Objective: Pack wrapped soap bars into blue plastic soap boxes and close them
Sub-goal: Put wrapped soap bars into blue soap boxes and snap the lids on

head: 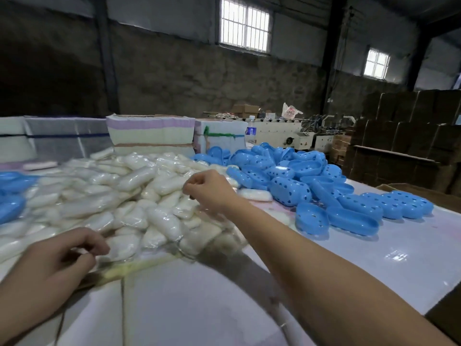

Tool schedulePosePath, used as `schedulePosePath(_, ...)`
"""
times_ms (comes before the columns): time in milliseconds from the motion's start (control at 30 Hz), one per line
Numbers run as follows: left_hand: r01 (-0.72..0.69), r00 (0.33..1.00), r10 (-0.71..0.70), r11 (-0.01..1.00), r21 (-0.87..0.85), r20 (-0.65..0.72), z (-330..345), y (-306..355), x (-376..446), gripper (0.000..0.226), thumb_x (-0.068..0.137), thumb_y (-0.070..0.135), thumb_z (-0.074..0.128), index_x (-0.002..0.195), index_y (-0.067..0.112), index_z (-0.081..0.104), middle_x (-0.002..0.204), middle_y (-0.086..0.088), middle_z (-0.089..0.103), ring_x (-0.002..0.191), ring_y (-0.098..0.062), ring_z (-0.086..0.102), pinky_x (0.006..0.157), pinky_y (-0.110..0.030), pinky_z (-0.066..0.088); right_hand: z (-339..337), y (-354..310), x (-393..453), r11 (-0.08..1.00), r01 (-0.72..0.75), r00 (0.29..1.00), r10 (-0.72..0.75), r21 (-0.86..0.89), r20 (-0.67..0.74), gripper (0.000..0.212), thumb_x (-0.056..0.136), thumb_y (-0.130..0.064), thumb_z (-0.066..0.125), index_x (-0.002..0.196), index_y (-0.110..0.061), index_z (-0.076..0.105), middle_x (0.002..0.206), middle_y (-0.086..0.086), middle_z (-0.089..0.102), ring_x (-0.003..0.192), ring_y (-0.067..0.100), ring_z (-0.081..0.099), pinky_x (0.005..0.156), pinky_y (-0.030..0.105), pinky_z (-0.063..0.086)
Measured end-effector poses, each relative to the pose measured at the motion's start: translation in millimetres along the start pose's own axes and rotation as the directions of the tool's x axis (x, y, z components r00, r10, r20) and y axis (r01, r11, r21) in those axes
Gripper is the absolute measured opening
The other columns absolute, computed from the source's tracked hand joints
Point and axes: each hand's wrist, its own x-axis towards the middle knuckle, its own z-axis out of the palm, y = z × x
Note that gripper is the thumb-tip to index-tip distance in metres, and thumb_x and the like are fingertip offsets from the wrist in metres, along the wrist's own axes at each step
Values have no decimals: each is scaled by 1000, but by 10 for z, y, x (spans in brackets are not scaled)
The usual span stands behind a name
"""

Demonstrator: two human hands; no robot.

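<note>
A big heap of white soap bars in clear wrap (119,196) covers the left and middle of the table. To the right lies a pile of blue plastic soap box halves with holes (299,171), some stacked in a row (399,203). My right hand (209,189) hovers over the far right part of the soap heap, fingers curled, nothing visible in it. At the near edge of the heap my left hand (57,258) hangs with fingers loosely bent, holding nothing.
More blue boxes (12,193) lie at the far left. Stacked bundles (149,133) and a water bottle (250,129) stand behind the heap. Cardboard cartons (409,136) and a machine (287,136) fill the right background. The table's glossy white top (199,308) stretches toward me.
</note>
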Motion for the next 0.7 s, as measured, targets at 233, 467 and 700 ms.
schedulePosePath(233, 95, 975, -108, 993, -74, -196, -195, 948, -60, 27, 79, 1, 64, 68, 25, 69, 72, 10, 70, 65, -9, 65, 64, -22, 50, 1036, -650, -230, 975, 90, 992, -106, 203, 72, 12, 77, -29, 61, 69, -28, 70, 64, -14, 65, 66, 5, 59, 62, 26, 43)
schedulePosePath(467, 163, 952, -160, 987, -10, -261, -269, 827, -34, 20, 86, 6, 63, 82, 25, 69, 72, 7, 69, 70, -1, 65, 60, -12, 47, 1273, -588, -386, 967, 244, 966, -249, 69, 67, 17, 79, -16, 62, 83, -27, 74, 69, -6, 66, 75, 11, 61, 76, 36, 51)
schedulePosePath(700, 277, 881, -232, 959, 53, -412, -527, 630, 86, 17, 86, 17, 64, 78, 32, 62, 75, 14, 66, 71, -6, 61, 69, -33, 53, 1285, -602, -482, 920, 378, 911, -389, 98, 137, 18, 76, -14, 64, 79, -30, 72, 67, -17, 61, 68, -6, 53, 62, 11, 39)
